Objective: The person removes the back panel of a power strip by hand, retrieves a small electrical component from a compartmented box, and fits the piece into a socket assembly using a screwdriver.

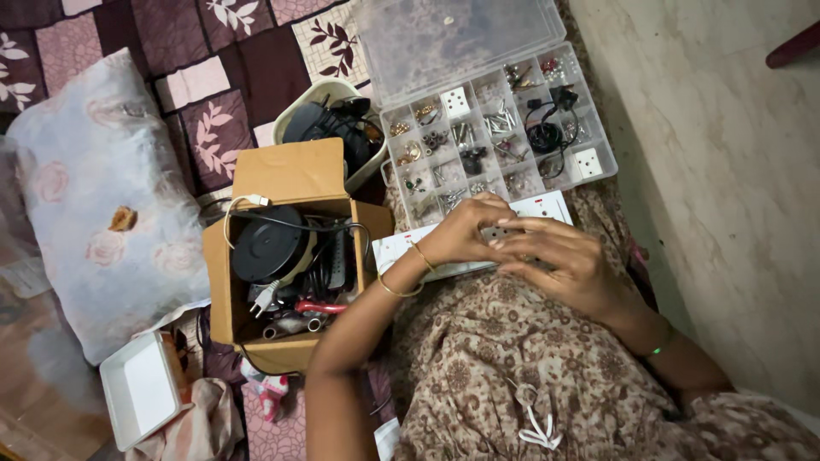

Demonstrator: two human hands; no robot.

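My left hand [465, 232] and my right hand [568, 265] meet over a long white switchboard panel [547, 207] resting on my lap. The fingers of both hands close around a small grey part [500, 233] at the panel's middle. The panel's left end [391, 250] sticks out past my left wrist, which wears thin gold bangles. Just beyond the panel lies a clear plastic compartment organiser [500, 128] with its lid open, holding screws, small metal parts, white sockets and a black cable.
An open cardboard box [290, 175] with a black round device, cables and red-handled pliers sits left of my lap. Behind it stands a white tub [320, 94] of black items. A floral pillow [94, 196], a small white box [141, 388] and a wall [726, 171] surround me.
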